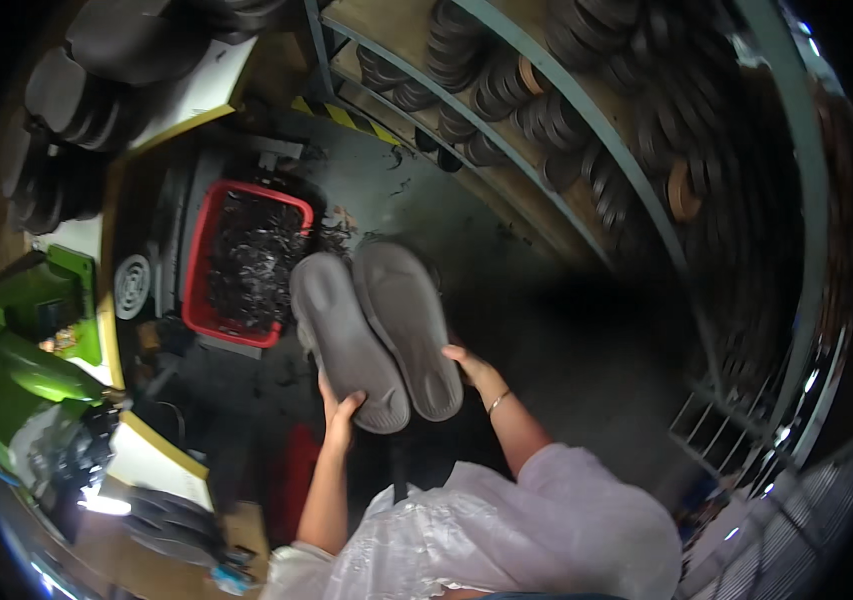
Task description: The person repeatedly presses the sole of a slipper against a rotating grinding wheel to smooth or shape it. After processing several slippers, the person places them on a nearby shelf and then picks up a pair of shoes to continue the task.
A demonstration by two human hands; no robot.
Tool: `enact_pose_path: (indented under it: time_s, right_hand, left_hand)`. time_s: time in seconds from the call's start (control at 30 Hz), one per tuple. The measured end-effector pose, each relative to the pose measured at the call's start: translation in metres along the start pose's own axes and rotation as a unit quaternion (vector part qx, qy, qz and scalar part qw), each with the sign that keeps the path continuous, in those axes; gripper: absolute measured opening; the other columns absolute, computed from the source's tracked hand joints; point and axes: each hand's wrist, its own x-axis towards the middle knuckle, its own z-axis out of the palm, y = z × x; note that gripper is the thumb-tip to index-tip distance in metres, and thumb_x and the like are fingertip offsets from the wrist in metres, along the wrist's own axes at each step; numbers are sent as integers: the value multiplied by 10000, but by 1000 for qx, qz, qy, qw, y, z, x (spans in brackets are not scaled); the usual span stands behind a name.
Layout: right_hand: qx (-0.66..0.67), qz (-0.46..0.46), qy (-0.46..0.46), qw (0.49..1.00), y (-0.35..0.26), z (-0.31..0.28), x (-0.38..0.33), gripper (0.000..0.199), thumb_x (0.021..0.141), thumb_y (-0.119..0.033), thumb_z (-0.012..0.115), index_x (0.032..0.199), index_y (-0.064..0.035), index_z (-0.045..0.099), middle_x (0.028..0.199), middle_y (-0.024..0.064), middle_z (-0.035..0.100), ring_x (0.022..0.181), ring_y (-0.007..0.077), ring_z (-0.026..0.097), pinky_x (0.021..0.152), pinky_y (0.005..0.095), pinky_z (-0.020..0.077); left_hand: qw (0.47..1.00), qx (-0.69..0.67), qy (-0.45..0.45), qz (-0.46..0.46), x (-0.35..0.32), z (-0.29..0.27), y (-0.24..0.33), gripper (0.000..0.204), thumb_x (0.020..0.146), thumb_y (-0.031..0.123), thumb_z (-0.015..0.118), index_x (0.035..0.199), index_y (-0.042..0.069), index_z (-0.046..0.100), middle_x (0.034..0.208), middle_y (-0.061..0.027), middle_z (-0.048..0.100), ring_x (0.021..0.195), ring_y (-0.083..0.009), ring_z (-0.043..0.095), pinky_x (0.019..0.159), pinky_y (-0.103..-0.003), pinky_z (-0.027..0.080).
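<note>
Two dark grey shoe soles lie side by side in my grip, their contoured upper faces turned up. The left shoe sole (345, 335) is held near its heel by my left hand (339, 412), with the thumb on top and the fingers mostly hidden below. My right hand (472, 366) grips the outer edge of the right shoe sole (405, 325), its thumb resting on the rim. The soles lie close together along their inner edges. Whether more soles are stacked beneath them cannot be made out clearly.
A red bin (197, 255) full of dark trimmings stands beyond the soles at left. Green machine (32, 365) and yellow-edged white table (162, 455) are on the left. Metal shelving (547, 95) packed with soles curves along the right. More soles (132, 45) sit at upper left.
</note>
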Motion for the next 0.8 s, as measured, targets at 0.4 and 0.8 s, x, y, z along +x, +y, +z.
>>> enact_pose_path:
  time_s: [0.4,0.8]
  right_hand:
    - [220,-299,307,876,-28,-277,-6,754,727,-554,517,1275,-50,398,1286,153,404,1148,323,411,930,448,379]
    - [416,-326,409,744,-209,-327,75,673,819,-568,391,1316,-115,373,1370,99,334,1241,326,309,994,523,279]
  left_hand:
    - [904,369,-212,-27,216,273,-92,1017,560,330,714,1395,218,143,1171,-262,343,1143,-423,355,977,-428,309]
    - [929,345,-110,80,354,425,-94,659,729,314,617,1269,2,405,1293,-227,406,1214,-308,366,1018,-348,303]
